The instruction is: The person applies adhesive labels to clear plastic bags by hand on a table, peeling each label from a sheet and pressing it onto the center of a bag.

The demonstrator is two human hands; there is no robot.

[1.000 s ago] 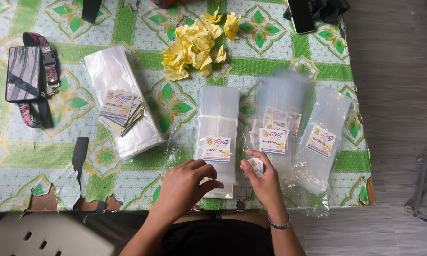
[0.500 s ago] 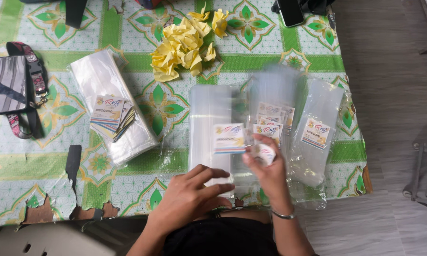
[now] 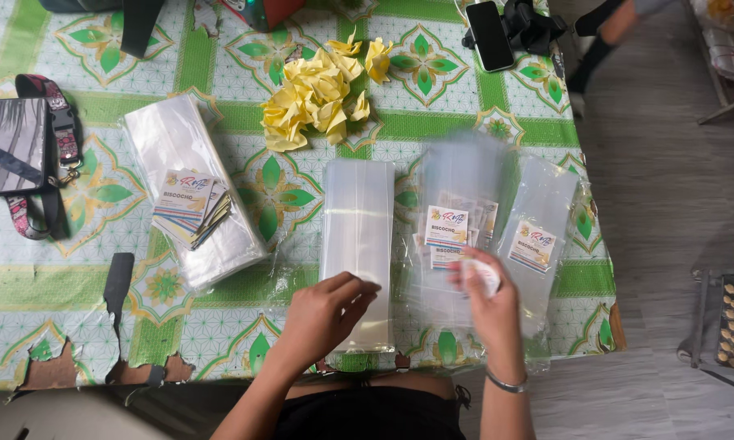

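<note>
Bench (image 3: 220,342) under a green-and-white leaf-pattern cloth, torn along the near edge. Centre: tall stack of clear plastic sleeves (image 3: 357,236); left hand (image 3: 326,314) lies open on its lower end, fingertips curled at the edge. Blurred labelled clear bag (image 3: 457,220) sits just right of it, right hand (image 3: 489,297) pinching a small white sticker (detail unclear). Best pressed flat, label squared to the bag. Yellow paper flowers (image 3: 318,98) lie beyond.

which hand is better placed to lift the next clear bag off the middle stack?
Left, probably. The left hand already rests its fingertips on the middle stack of clear bags; the right hand is busy holding a labelled bag and something white.
</note>
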